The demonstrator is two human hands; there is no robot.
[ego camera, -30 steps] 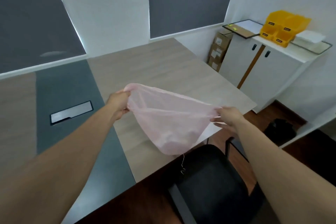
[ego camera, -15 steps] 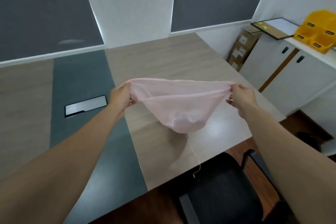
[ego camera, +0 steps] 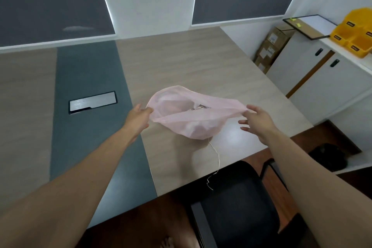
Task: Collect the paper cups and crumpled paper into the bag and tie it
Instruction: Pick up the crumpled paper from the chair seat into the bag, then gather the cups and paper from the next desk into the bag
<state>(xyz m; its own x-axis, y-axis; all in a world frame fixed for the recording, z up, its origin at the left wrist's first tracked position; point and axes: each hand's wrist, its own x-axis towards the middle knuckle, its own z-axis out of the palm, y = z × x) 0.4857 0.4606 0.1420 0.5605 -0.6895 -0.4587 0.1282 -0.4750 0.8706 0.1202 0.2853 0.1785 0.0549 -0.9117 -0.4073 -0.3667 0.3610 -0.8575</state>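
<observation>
Pinches the left rim of the pink bag (ego camera: 187,125) with the left hand (ego camera: 138,116), fingers curled on the film. Holds it stretched open over the worktop (ego camera: 201,62) toward the near right corner (something crumpled shows inside). Pinches the right rim between thumb and forefinger of the right hand (ego camera: 259,121), other fingers spread loose.

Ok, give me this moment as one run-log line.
bag: mouth open, held over table | left hand: pinches rim | right hand: pinches opposite rim | tie: not done
</observation>
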